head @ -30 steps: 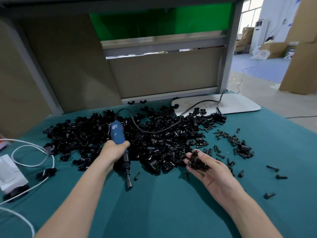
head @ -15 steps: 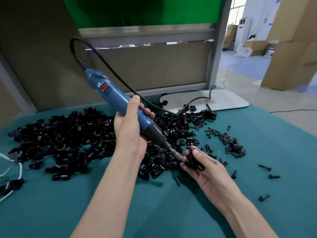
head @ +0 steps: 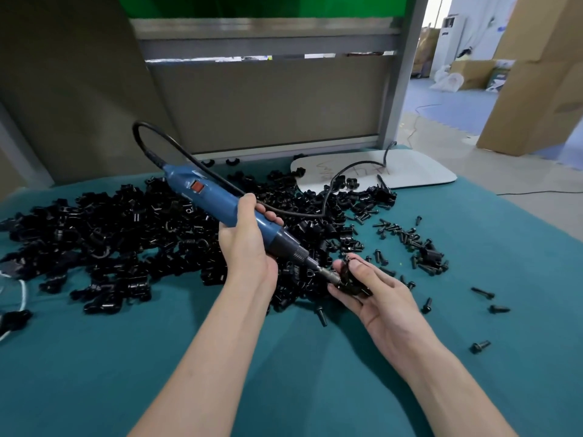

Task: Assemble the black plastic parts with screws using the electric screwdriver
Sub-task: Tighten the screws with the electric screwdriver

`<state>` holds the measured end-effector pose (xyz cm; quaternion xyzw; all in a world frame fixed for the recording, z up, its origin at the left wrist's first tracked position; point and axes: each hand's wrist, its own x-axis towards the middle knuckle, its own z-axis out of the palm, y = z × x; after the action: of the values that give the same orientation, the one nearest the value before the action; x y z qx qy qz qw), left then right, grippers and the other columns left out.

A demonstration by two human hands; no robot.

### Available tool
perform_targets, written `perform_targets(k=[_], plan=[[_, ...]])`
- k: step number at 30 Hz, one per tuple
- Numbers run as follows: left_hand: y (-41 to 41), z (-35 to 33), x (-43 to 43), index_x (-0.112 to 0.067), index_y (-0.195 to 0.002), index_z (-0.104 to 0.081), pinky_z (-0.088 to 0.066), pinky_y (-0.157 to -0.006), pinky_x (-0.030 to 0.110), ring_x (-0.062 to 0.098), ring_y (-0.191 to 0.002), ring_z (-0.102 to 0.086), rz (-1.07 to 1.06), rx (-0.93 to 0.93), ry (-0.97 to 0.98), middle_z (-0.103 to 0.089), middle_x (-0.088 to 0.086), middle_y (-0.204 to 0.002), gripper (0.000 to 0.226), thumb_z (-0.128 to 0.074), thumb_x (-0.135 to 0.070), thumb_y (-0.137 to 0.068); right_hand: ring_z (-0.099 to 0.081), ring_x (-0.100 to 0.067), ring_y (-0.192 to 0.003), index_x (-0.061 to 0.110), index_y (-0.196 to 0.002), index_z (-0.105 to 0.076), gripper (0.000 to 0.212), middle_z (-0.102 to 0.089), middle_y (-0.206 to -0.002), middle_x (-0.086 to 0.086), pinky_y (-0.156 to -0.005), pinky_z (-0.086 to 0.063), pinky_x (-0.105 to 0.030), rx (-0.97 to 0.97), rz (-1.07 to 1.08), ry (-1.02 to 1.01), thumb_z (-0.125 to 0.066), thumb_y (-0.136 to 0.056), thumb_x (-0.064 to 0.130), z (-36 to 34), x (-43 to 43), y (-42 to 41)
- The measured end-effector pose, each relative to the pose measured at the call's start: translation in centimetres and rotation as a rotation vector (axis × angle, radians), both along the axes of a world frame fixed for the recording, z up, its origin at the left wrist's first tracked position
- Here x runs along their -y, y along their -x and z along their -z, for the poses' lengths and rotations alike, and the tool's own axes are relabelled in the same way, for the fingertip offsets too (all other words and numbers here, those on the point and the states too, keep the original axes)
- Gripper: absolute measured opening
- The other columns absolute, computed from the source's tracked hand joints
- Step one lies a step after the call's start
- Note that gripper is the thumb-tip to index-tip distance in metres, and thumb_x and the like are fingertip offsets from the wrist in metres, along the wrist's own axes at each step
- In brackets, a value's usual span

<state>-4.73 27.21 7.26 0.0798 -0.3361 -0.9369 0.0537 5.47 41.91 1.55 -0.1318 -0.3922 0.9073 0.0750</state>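
**One part under the bit, hundreds waiting in the heap**

The fingers (head: 342, 291) of the right hand (head: 378, 298) curl up under a small black plastic part (head: 350, 279), and the thumb presses down on it from above, so the piece is pinched firmly at the near edge of the pile. The tip of the electric screwdriver (head: 220, 203) meets the part from the left, slanting down. I take it a screw sits between bit and plastic, but the thumb and the part hide it.

The left hand (head: 249, 247) is wrapped round the blue barrel just behind the black collar, its fingertips (head: 271, 217) showing over the far side. The black cable (head: 148, 137) loops up from the tool's tail and trails back across the heap towards a white board (head: 410, 171) at the rear of the table.

Further out, the pile of black parts (head: 126, 234) sprawls across the teal cloth (head: 157, 357), and loose screws (head: 407, 238) lie scattered to its right, a few strays (head: 482, 293) well apart from the rest. A white cord (head: 22, 288) lies at the left edge.

As for progress, this looks like one fastening in hand and a very long way to go. I can't pick out a separate stack of finished pieces (the dark clump among the screws might be some, but it's too small to tell).
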Motion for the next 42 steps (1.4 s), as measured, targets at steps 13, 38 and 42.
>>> perform_targets(k=[13, 38, 42], plan=[[-0.52, 0.27, -0.14, -0.011, -0.092, -0.05, -0.054, -0.056, 0.028, 0.012, -0.053, -0.055, 0.026, 0.03, -0.011, -0.057, -0.001, -0.063, 0.016, -0.065, -0.009, -0.089, -0.077, -0.025, -0.094, -0.004, -0.113, -0.071, 0.042, -0.077, -0.105, -0.019, -0.072, -0.064, -0.036, -0.009, 0.04, -0.007, -0.076, -0.075, 0.014, 0.33, -0.39, 0.11], [-0.51, -0.02, 0.14, -0.012, -0.101, -0.046, -0.052, -0.054, 0.025, 0.009, -0.049, -0.051, 0.135, 0.034, -0.07, -0.054, -0.004, -0.062, 0.023, -0.062, -0.009, -0.084, -0.077, -0.026, -0.093, -0.005, -0.115, -0.07, 0.043, -0.077, -0.103, -0.02, -0.071, -0.064, -0.036, -0.002, 0.031, -0.011, -0.075, -0.075, 0.011, -0.12, -0.15, -0.26], [-0.52, 0.02, 0.12, -0.012, -0.103, -0.045, -0.052, -0.054, 0.024, 0.01, -0.048, -0.051, 0.138, 0.039, -0.076, -0.052, -0.004, -0.062, 0.024, -0.061, -0.01, -0.085, -0.077, -0.026, -0.094, -0.005, -0.115, -0.07, 0.043, -0.077, -0.103, -0.02, -0.072, -0.064, -0.037, 0.001, 0.03, -0.012, -0.075, -0.075, 0.012, -0.17, -0.09, -0.3]])
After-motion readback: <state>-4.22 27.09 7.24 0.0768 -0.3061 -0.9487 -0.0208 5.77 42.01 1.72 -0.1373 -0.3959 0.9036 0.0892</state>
